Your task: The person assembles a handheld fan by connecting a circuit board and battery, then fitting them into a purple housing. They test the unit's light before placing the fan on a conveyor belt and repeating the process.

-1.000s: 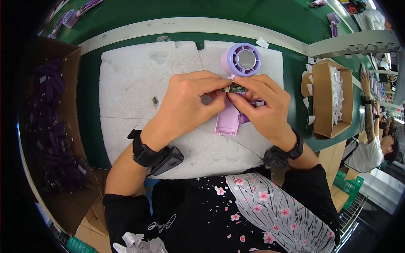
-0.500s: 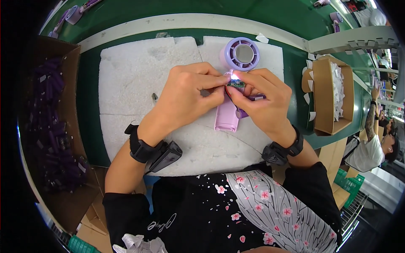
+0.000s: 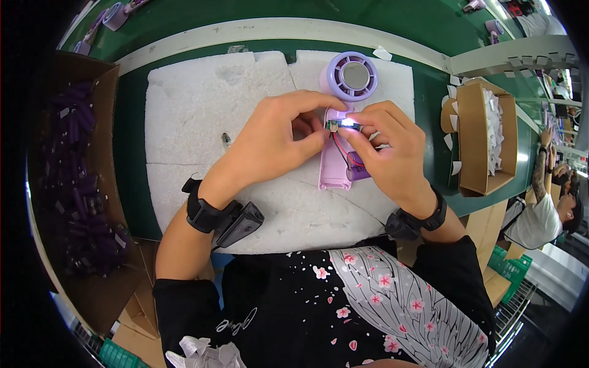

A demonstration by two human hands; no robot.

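A lilac handheld fan [image 3: 354,75] lies on white foam, its round head away from me. Its pink handle shell [image 3: 334,175] is open and points toward me. Over the shell's upper end, my right hand [image 3: 396,147] pinches a small green circuit board [image 3: 334,126] with a bright white light on it. Red and black wires [image 3: 339,146] run down from the board. A purple cylindrical battery [image 3: 358,172] rests by the shell, partly under my right hand. My left hand [image 3: 273,138] grips the fan around its neck, thumb at the shell's left edge near the board.
Left of the foam sheet [image 3: 196,122], a deep cardboard box [image 3: 113,153] holds many purple cylinders. A smaller carton [image 3: 472,141] with white pieces stands right. A pale rail [image 3: 276,30] crosses the far side. Another person [image 3: 540,208] sits at the far right.
The circuit board has turned level and its light has shifted right. My left index finger has moved from the board to the fan's neck. The shell has shifted slightly right.
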